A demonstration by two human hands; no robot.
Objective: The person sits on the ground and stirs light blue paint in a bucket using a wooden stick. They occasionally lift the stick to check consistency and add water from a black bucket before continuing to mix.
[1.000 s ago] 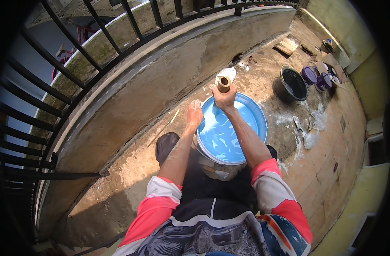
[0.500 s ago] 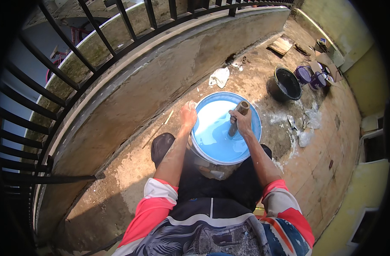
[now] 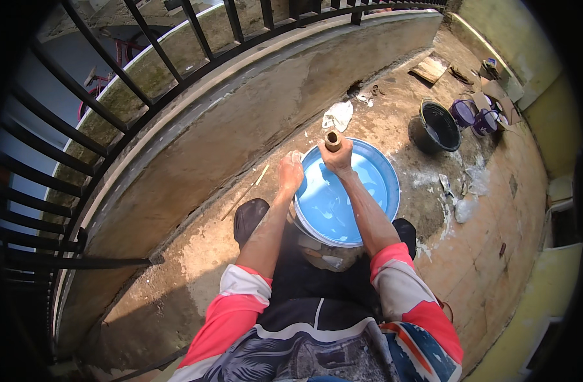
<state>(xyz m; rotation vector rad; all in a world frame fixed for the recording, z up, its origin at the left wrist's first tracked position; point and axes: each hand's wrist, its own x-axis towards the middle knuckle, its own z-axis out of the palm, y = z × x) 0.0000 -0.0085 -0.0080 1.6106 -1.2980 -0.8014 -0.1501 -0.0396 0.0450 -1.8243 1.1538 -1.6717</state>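
Note:
A wide round bucket [image 3: 395,202] of light blue paint [image 3: 333,213] stands on the ground between my legs. My right hand [image 3: 338,159] is wrapped round a thick brown stick [image 3: 333,139] with a hollow-looking end. That hand is over the far left part of the bucket, and the stick's lower part is hidden beneath it. At the bucket's left rim, my left hand [image 3: 291,170] is closed on the edge, with pale smears on its fingers.
A black bucket [image 3: 435,129] and purple pails [image 3: 484,122] stand at the far right. A white cloth [image 3: 338,116] lies beyond the bucket; crumpled plastic [image 3: 465,210] lies to its right. A low wall [image 3: 196,146] with black railings runs along the left. A thin stick [image 3: 245,191] lies beside it.
My right hand has swept the brown stick from the right side of the paint to the far left side. My left hand stays at the rim.

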